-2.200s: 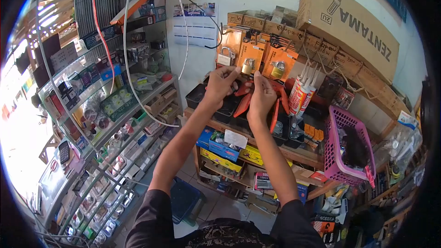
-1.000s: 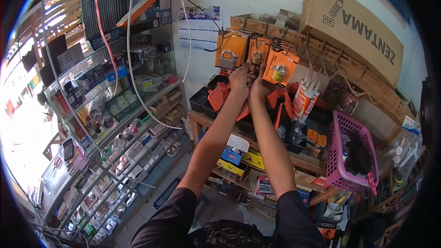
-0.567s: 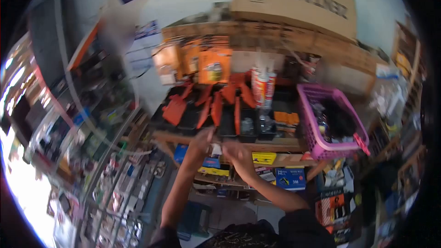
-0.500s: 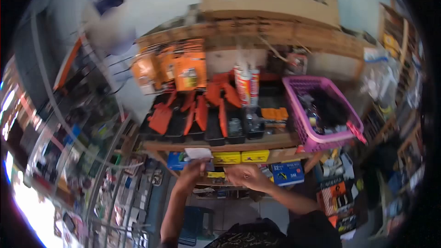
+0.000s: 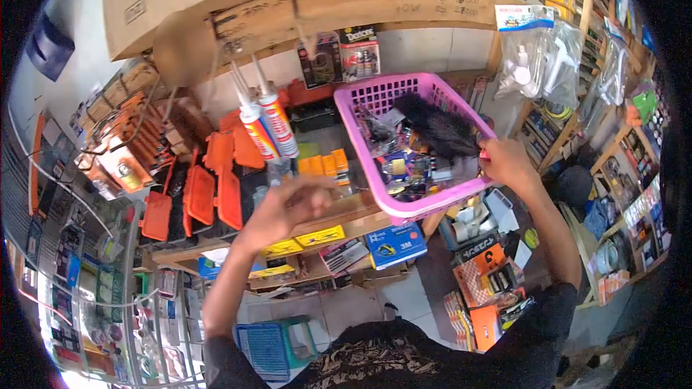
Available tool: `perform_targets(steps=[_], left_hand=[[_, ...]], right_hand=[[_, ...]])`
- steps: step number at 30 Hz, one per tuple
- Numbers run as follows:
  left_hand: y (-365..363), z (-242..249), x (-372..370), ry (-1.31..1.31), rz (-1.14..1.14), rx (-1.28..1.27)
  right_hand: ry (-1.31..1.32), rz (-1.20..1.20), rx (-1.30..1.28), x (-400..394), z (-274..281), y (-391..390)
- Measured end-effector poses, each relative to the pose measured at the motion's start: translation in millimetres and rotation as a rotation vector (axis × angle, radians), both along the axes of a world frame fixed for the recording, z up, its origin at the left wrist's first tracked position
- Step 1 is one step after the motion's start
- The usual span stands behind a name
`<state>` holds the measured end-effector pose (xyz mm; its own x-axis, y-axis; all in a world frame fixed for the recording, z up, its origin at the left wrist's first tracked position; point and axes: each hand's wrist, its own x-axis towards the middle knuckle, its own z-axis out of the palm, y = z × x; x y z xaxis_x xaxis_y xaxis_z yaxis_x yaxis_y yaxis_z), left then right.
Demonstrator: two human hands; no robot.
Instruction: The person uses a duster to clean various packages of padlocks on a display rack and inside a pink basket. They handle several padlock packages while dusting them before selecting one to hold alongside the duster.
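Observation:
A pink plastic basket (image 5: 396, 209) stands on the wooden bench, filled with small packets and a black bristly brush (image 5: 443, 130). At the basket's right side my right hand (image 5: 507, 162) is closed round the red-pink handle (image 5: 484, 153) of the brush. My left hand (image 5: 295, 205) hovers over the bench's front edge, left of the basket, its fingers apart and holding nothing. Just behind it are orange boxes (image 5: 324, 166) and two sealant tubes (image 5: 268, 128). Orange-lidded black bins (image 5: 229, 198) stand farther left.
Below the bench edge (image 5: 346, 210) a shelf holds yellow boxes (image 5: 303, 240) and a blue 3M box (image 5: 396, 245). Clear bags (image 5: 520, 65) hang at the upper right. A blue-green stool (image 5: 267, 349) stands on the floor.
The view has swung right. My right hand has moved from the shelf below the bench to the brush handle at the basket. My left hand has risen from the white paper and opened.

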<state>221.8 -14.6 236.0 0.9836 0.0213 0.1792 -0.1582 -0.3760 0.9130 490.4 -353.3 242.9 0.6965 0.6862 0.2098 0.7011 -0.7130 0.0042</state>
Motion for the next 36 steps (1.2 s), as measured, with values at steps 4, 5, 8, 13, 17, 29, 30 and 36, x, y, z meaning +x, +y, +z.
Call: perform_targets(steps=[4,5,8,13,17,29,30,36], left_hand=[[-31,25,132,-0.166,-0.038,0.355],[-33,20,169,-0.135,-0.069,0.474],[-41,-8,266,-0.063,-0.121,0.982],[-76,-84,355,0.124,-0.106,1.348],[-78,-116,403,0.44,0.005,1.344],[-72,-27,328,-0.042,0.127,0.41],[-75,-9,313,-0.041,0.149,0.207],[-31,5,184,0.045,0.134,-0.806]], right_hand=[[-0.1,0.031,0.153,9,28,-34],[-0.035,0.001,0.179,6,39,-47],[0.043,-0.054,0.306,-12,59,-88],[-0.035,-0.025,0.498,-23,31,-141],[0.057,-0.114,0.379,-29,28,-164],[0.237,-0.245,0.672,-22,-37,-214],[0.217,-0.244,0.65,-23,-40,-217],[0.373,-0.179,0.819,-39,-84,-229]])
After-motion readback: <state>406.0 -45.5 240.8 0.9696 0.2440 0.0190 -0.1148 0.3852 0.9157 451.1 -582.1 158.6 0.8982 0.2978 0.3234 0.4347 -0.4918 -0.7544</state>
